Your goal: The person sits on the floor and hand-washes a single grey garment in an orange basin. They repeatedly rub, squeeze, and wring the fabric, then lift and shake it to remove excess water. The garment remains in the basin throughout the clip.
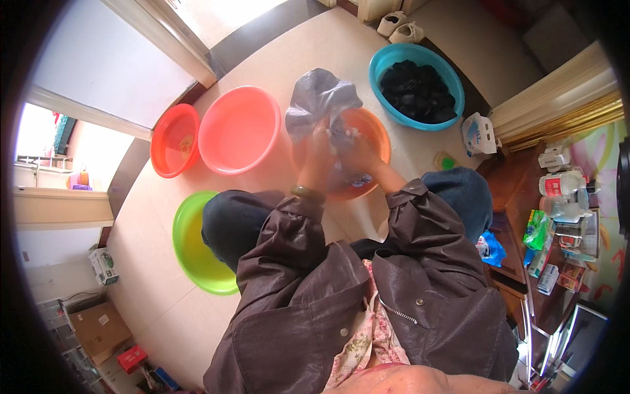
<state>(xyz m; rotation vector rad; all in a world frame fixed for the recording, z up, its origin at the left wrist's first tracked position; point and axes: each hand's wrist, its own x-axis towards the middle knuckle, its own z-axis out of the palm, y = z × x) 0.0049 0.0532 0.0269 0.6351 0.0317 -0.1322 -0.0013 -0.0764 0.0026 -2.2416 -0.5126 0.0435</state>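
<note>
An orange plastic basin point(381, 135) stands on the floor between my knees. Over it my left hand point(319, 147), with a bangle at the wrist, grips a wet-looking grey cloth point(320, 93). The cloth spreads out past the basin's far rim. My right hand point(358, 153) is on the near part of the same cloth, close beside the left one. Motion blur hides the fingers of both hands. Lower in the basin, some cloth with a small light-blue patch point(362, 180) shows near the rim.
Left are a pink basin point(239, 130), a red basin point(165, 147) and a green basin point(197, 256), partly behind my knee. A teal basin point(376, 74) holds dark cloth point(418, 91). A white pack point(478, 134) and a wooden cabinet point(507, 182) stand right; shoes point(406, 33) lie behind.
</note>
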